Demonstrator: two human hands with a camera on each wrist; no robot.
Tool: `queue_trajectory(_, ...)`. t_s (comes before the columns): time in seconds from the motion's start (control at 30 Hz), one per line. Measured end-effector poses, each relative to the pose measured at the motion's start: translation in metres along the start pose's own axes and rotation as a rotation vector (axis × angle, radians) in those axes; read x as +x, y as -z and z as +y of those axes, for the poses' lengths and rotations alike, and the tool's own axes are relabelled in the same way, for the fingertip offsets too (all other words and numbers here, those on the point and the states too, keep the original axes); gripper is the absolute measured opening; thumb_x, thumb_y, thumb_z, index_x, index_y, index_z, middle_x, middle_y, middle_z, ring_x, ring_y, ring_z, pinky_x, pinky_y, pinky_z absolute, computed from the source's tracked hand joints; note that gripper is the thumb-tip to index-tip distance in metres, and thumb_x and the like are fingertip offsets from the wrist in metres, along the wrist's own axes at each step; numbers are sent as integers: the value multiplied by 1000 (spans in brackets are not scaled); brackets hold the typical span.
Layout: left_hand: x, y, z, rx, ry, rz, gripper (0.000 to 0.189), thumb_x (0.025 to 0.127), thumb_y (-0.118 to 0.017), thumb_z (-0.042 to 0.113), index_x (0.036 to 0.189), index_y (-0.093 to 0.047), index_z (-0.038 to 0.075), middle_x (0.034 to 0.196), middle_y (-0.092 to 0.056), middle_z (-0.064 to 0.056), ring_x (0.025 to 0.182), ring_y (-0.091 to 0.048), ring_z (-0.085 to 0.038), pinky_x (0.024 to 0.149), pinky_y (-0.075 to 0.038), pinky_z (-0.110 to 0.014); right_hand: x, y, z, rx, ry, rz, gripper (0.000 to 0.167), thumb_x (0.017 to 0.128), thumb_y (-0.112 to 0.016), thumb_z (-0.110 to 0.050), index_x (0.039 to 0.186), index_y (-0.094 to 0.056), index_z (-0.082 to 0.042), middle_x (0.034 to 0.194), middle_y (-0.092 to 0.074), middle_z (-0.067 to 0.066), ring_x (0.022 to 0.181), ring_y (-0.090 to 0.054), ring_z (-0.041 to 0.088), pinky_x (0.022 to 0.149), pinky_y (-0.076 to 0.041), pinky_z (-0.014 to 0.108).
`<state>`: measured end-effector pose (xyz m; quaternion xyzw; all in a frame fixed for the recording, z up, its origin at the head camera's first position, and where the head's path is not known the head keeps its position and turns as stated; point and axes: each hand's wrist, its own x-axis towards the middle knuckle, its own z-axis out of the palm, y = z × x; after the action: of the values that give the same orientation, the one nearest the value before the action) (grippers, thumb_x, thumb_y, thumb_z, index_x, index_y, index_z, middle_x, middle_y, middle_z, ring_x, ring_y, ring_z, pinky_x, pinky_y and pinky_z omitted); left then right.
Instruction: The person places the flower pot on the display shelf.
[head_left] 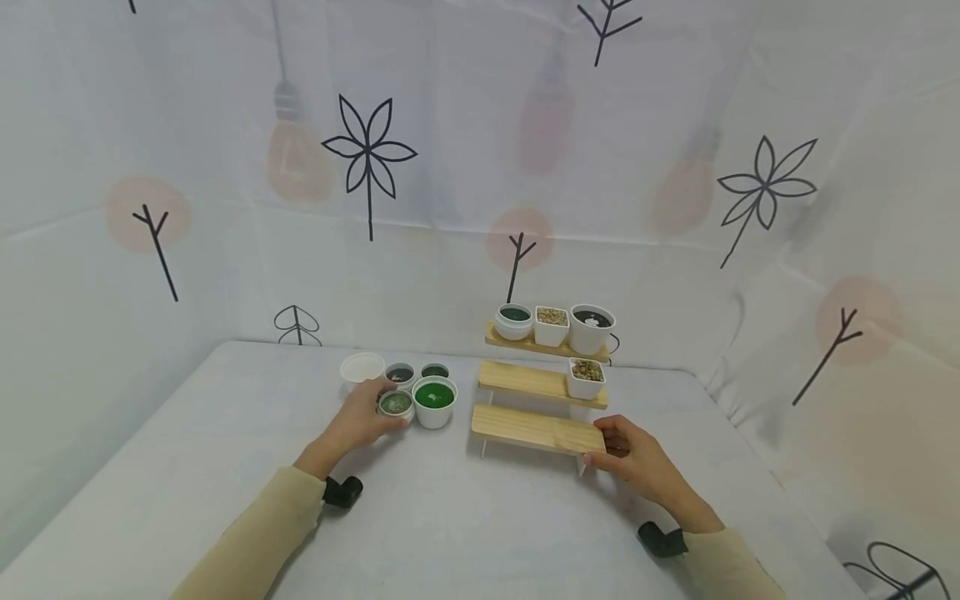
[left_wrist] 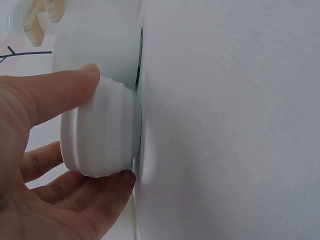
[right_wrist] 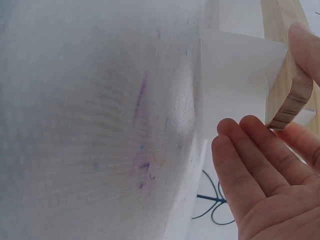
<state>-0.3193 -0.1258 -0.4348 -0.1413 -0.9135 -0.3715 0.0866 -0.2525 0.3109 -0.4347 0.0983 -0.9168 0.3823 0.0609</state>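
My left hand (head_left: 360, 417) grips a small white pot (head_left: 396, 405) with grey-green filling, in a cluster of pots on the left of the table. In the left wrist view the thumb and fingers lie on opposite sides of this ribbed pot, which sits low at the white cloth. At the right end of the lowest board of a three-tier wooden shelf (head_left: 536, 427) is my right hand (head_left: 639, 460). Its thumb and index finger pinch the board's end (right_wrist: 292, 100), while the other fingers stretch out below, beside the white support (right_wrist: 235, 80).
Beside the held pot stand a bright green-filled pot (head_left: 434, 404), a white bowl (head_left: 362, 367) and two dark-filled pots. The top tier carries three pots, one a large round pot (head_left: 590, 332); a square pot (head_left: 586, 380) stands on the middle tier. A printed curtain (head_left: 450, 275) hangs behind.
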Motion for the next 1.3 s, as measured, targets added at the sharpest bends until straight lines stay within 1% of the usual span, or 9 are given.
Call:
queue_trajectory(0.17, 0, -1, 0, 0, -6, -2, 65, 75, -81, 19, 130, -52, 0, 129, -53, -17, 123, -46, -34, 104, -36, -50, 0, -1, 3, 5, -5, 6, 64, 78, -78, -41, 125, -52, -6, 117, -62, 11, 105, -61, 26, 84, -53, 39)
queue_trajectory(0.33, -1, -2, -1, -2, -4, 1, 64, 75, -81, 18, 130, -52, 0, 129, -53, -16, 121, -47, -32, 103, -38, -49, 0, -1, 5, 16, 7, 8, 63, 78, -78, -40, 125, -53, -7, 116, -62, 11, 104, -62, 26, 82, -54, 37)
queue_trajectory(0.5, -1, -1, -1, 4, -16, 9, 62, 75, -81, 17, 128, -54, 0, 126, -55, -16, 118, -49, -31, 101, -39, -48, 0, -1, 5, 25, 11, 4, 62, 78, -78, -39, 124, -53, -7, 116, -62, 12, 103, -62, 26, 81, -54, 34)
queue_trajectory(0.7, -3, 1, 2, -1, -7, 1, 64, 75, -80, 19, 129, -53, 0, 127, -53, -17, 117, -48, -32, 101, -39, -49, 0, 0, 4, 21, 23, -3, 61, 79, -77, -38, 124, -53, -6, 114, -63, 11, 102, -62, 24, 81, -54, 33)
queue_trajectory(0.9, -4, 6, 6, -8, -54, 34, 63, 73, -80, 20, 126, -54, -2, 123, -55, -17, 112, -51, -30, 98, -42, -47, -2, 0, 2, 15, 30, 0, 61, 80, -77, -38, 125, -52, -4, 114, -63, 12, 102, -63, 25, 81, -54, 34)
queue_trajectory(1.03, -6, 12, 10, 1, -91, 64, 60, 73, -80, 19, 123, -56, -2, 121, -56, -18, 111, -52, -31, 97, -42, -48, -3, 0, 1, 19, 15, 1, 62, 79, -77, -38, 125, -53, -5, 115, -62, 12, 103, -62, 25, 82, -54, 34)
queue_trajectory(1.2, -6, 18, 15, 3, -100, 79, 60, 73, -79, 18, 124, -55, -2, 122, -56, -18, 113, -52, -32, 97, -42, -48, -3, 0, 0, 22, 29, 0, 62, 79, -77, -37, 125, -52, -4, 115, -62, 12, 103, -62, 26, 82, -54, 35)
queue_trajectory(1.3, -5, 21, 17, 23, -109, 86, 62, 74, -78, 19, 127, -54, -3, 123, -55, -18, 114, -51, -32, 98, -42, -48, -2, 0, 1, 17, 45, -2, 61, 80, -76, -37, 125, -52, -4, 116, -62, 12, 103, -62, 25, 82, -54, 35)
